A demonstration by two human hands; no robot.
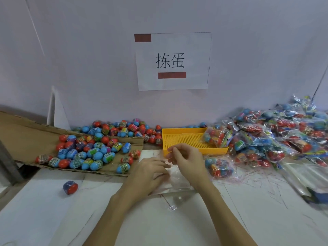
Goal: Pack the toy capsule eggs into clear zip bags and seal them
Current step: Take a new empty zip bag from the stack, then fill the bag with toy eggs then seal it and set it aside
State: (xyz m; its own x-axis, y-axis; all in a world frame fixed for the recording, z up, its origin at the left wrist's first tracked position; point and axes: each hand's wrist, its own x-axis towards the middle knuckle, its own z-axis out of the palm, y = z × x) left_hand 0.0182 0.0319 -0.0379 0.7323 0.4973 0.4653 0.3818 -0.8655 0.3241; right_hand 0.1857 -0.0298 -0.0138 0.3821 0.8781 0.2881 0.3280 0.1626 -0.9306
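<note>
nearest the camera the two bare forearms reach in over the white desk (53,219), and between the hands lies an empty clear zip bag (177,181), flat on the surface. the left hand (150,173) rests on the bag's left edge with fingers curled toward its mouth; whether its grip actually pinches the film i cannot tell. the right hand (186,157) is lifted over the mouth, thumb and fingertips drawn together as if pinching one thin layer (the film is nearly invisible there, so this is a judgement).

the bag looks feather-light, limp and slippery, prone to clinging to itself; it is best taken at the stiffer zip strip along the mouth, one lip in each hand. the toy capsule eggs (88,151) are light, hard, smooth plastic and will roll, so they want a full curl of the fingers rather than a fingertip pinch. they lie heaped on a flattened cardboard sheet (21,139) to the left and along the wall behind it; one stray egg (70,187) sits alone on the desk.

a yellow perforated tray (186,137) stands just beyond the hands with one filled bag (216,137) leaning on its right corner. another filled bag lies just right of the right hand, and a large pile of packed bags (284,135) covers the right side. a paper sign (173,61) is taped to the pale wall.
</note>
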